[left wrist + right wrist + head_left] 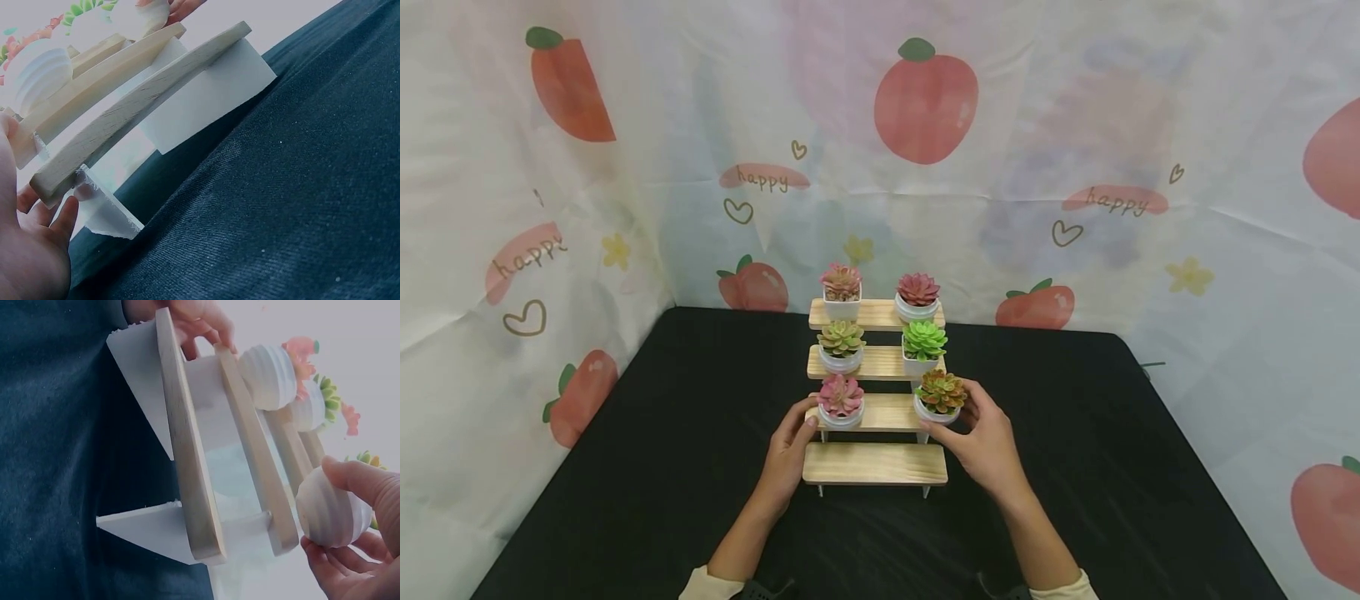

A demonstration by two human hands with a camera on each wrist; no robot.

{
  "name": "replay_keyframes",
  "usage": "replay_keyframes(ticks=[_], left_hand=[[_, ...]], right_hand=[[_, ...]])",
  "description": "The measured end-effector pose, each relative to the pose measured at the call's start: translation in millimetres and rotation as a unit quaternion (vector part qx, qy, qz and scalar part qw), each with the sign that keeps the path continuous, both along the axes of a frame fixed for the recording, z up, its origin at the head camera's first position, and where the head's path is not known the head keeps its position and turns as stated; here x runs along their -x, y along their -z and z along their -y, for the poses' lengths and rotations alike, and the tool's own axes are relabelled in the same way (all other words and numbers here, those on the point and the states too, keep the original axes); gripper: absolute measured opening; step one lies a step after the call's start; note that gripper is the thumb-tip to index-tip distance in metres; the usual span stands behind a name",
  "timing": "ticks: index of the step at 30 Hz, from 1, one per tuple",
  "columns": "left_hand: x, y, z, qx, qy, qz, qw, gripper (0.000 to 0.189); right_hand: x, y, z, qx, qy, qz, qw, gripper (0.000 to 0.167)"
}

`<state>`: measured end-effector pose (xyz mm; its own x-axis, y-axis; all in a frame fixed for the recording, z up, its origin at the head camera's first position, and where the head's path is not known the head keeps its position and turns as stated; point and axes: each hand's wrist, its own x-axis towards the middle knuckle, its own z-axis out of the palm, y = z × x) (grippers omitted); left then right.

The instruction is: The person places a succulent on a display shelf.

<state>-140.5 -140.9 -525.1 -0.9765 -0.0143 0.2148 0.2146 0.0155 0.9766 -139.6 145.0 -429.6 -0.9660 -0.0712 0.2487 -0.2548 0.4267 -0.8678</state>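
A tiered wooden plant stand (874,463) with white side supports holds small potted artificial succulents. My right hand (988,442) pinches the white ribbed pot (331,509) of an orange-green succulent (942,392), thumb on one side and fingers on the other, at the right end of the second tier from the front. Whether that pot touches the board cannot be told. My left hand (788,446) grips the stand's left end, its thumb by the same tier, beside a pink succulent (841,395) in a round white pot. Some left fingers (65,219) show under the front board.
Higher up the stand are a yellow-green succulent (841,337), a bright green one (924,340), a pinkish one (842,283) and a dark pink one (918,289). A black cloth (700,400) covers the table. Behind hangs a fruit-printed curtain (835,92).
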Motion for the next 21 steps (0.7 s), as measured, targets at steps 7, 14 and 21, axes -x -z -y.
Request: replay_keyframes(ticks=[7,14,21], left_hand=[[-1.0,-2.0,-0.8,-0.003,0.000,0.001,1.0000,0.032],[-1.3,-1.4,-0.3,0.000,-0.001,0.001,1.0000,0.032],[-0.2,-1.1,-0.1,0.000,-0.002,0.000,1.0000,0.032]], right_hand=[[-1.0,2.7,4,0.002,-0.003,-0.002,1.0000,0.072],[-1.5,6.3,10,-0.002,-0.001,-0.002,1.0000,0.073],[-0.2,6.1,14,-0.004,0.000,0.000,1.0000,0.074]])
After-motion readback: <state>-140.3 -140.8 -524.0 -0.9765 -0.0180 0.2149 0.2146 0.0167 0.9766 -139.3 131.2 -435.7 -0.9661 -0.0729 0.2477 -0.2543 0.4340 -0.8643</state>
